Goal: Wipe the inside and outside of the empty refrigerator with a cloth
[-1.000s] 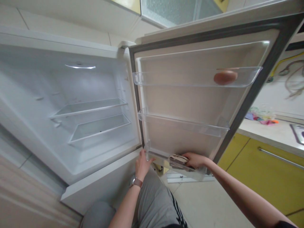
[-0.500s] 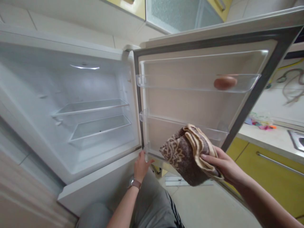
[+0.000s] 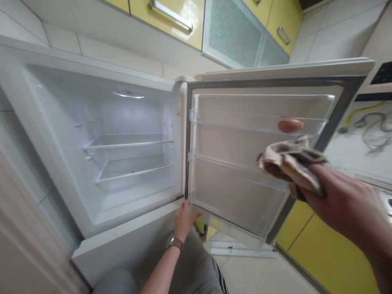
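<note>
My right hand (image 3: 339, 196) is closed around a bunched brown and cream cloth (image 3: 290, 159), both blurred by motion. The cloth is raised in front of the open fridge door (image 3: 232, 143), just below an egg (image 3: 290, 125) in the top clear door shelf (image 3: 232, 121). At the lower hinge side, my left hand (image 3: 183, 222) rests with its fingertips at the gap between door and fridge body, thumb spread out. The fridge compartment (image 3: 128, 110) stands open on the left, with two glass shelves (image 3: 134, 165) inside.
Yellow cabinets (image 3: 171, 24) hang above, some with frosted glass (image 3: 232, 32). At right are a lower yellow cabinet (image 3: 321, 245), loose cables (image 3: 373, 122) and a yellow hose (image 3: 352, 116). My bent leg (image 3: 192, 265) is below; a white slatted panel (image 3: 241, 249) lies on the floor.
My right hand has moved up and right with the cloth, which is now more crumpled. My left hand stays at the hinge side. The view has tilted upward slightly.
</note>
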`<action>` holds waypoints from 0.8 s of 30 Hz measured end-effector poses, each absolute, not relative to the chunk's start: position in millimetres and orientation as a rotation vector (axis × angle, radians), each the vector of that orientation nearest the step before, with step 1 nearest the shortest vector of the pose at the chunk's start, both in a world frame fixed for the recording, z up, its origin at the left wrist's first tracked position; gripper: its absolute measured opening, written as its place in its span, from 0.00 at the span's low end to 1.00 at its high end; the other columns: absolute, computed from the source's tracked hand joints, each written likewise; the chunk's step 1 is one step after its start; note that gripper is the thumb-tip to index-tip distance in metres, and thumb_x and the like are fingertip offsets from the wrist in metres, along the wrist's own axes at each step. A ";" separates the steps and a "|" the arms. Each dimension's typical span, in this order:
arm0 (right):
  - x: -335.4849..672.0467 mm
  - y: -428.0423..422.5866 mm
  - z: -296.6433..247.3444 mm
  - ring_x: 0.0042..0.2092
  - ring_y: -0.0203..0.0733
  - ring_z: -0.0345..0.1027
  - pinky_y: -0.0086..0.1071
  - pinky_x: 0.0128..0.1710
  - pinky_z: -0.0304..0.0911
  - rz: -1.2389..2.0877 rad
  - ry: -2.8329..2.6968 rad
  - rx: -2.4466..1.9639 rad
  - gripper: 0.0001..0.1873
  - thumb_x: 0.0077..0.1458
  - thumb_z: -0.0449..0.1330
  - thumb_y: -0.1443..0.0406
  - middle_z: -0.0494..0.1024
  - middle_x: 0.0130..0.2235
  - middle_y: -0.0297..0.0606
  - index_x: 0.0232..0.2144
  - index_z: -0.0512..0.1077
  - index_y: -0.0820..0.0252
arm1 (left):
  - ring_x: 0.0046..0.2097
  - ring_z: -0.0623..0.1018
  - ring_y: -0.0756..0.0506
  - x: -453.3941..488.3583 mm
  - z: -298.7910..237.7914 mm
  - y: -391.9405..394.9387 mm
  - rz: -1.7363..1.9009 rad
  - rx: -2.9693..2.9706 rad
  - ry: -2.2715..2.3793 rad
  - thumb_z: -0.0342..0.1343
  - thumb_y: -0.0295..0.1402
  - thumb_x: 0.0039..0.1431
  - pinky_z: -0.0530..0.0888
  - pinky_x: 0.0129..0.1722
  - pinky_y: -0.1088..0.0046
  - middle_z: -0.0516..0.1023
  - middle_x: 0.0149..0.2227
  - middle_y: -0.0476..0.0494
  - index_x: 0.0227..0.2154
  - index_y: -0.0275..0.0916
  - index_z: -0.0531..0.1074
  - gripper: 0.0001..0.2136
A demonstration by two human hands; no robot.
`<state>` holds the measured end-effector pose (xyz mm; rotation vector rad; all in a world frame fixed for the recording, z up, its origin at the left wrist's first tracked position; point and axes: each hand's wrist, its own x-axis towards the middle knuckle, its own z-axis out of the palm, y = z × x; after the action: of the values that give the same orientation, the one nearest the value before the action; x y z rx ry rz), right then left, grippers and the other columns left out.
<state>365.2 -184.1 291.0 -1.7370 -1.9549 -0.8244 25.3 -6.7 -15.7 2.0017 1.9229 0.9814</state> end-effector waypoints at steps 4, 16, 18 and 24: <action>350.3 -144.1 300.4 0.42 0.54 0.77 0.38 0.34 0.62 -0.867 -2.160 -1.800 0.19 0.58 0.57 0.63 0.82 0.46 0.46 0.52 0.74 0.52 | 0.50 0.84 0.38 25.0 -14.9 -5.6 0.966 1.971 1.893 0.68 0.42 0.63 0.71 0.42 0.70 0.77 0.59 0.36 0.56 0.42 0.66 0.25; 291.7 -92.7 331.6 0.34 0.47 0.77 0.32 0.33 0.56 -0.758 -2.330 -2.002 0.12 0.62 0.55 0.59 0.83 0.37 0.43 0.45 0.74 0.53 | 0.52 0.83 0.38 25.8 -14.9 -3.2 0.991 1.978 1.829 0.66 0.37 0.65 0.74 0.47 0.67 0.76 0.61 0.36 0.59 0.42 0.66 0.23; 266.6 -80.4 333.3 0.38 0.50 0.79 0.34 0.36 0.61 -0.721 -2.369 -1.956 0.14 0.63 0.55 0.59 0.84 0.40 0.45 0.46 0.74 0.54 | 0.51 0.83 0.38 25.5 -16.9 -2.4 1.018 1.986 1.818 0.65 0.36 0.65 0.74 0.47 0.67 0.75 0.61 0.36 0.59 0.42 0.66 0.23; 178.6 -30.7 339.9 0.47 0.53 0.80 0.36 0.43 0.69 -0.525 -2.484 -1.780 0.17 0.61 0.59 0.60 0.84 0.47 0.53 0.49 0.77 0.62 | 0.51 0.82 0.39 20.9 -18.9 -0.4 1.031 1.996 1.788 0.64 0.36 0.65 0.73 0.48 0.68 0.76 0.59 0.38 0.56 0.43 0.68 0.20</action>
<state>178.6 -30.7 339.9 -1.7798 -2.4839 -0.5247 20.9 -0.4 -18.9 1.9963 1.7880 1.0312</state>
